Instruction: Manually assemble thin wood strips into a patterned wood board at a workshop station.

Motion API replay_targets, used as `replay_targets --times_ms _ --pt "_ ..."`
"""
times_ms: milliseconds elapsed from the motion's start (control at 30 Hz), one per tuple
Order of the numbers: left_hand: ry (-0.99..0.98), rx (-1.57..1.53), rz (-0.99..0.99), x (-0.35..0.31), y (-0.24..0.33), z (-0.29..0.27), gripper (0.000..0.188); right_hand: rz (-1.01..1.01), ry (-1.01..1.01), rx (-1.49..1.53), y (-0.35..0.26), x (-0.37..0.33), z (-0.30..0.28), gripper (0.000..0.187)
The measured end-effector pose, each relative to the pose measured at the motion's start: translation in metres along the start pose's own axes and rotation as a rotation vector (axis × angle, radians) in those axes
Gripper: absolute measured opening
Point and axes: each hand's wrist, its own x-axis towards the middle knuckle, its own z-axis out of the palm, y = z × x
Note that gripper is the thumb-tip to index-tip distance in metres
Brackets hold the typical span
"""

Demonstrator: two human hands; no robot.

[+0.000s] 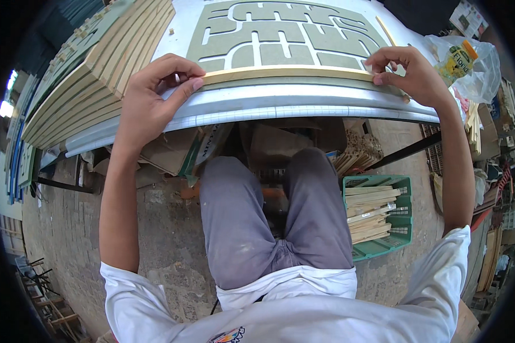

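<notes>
A thin pale wooden strip (286, 72) runs along the near edge of a grey-green board (283, 50) with curved cut-out slots. My left hand (154, 94) pinches the strip's left end between thumb and fingers. At its right end, my right hand (409, 74) has thumb and fingertips closed on the strip. The board lies flat on a white-covered table (257, 103). Another narrow strip (385, 30) lies along the board's right side, beyond my right hand.
Wood-edged panels (106, 63) are stacked at the table's left. A yellow-lidded jar (459, 59) stands by a clear plastic bag (483, 74) on the right. On the floor, a green crate (403, 220) holds wooden strips (369, 211). Cardboard and bundled wood sit under the table.
</notes>
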Motion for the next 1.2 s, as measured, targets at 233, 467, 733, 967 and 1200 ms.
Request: replay_targets --times_ms 233,467,733,967,1200 --pt "-0.012 0.101 0.118 0.003 0.009 0.008 0.023 -0.202 0.384 0.073 0.005 -0.035 -0.009 0.012" --pt "-0.008 0.156 0.124 -0.012 0.005 -0.006 0.039 0.109 0.58 0.471 -0.026 -0.206 0.008 0.015" --pt "-0.058 0.221 0.119 -0.007 0.013 0.007 0.037 0.599 1.428 0.702 0.031 -0.38 0.032 0.022" --pt "-0.048 0.186 0.089 -0.002 0.007 0.014 0.027 0.764 1.598 0.3 0.15 -0.317 -0.017 0.022" --pt "-0.029 0.188 0.025 -0.011 0.002 -0.003 0.025 0.577 1.84 0.477 0.085 -0.29 -0.004 0.021"
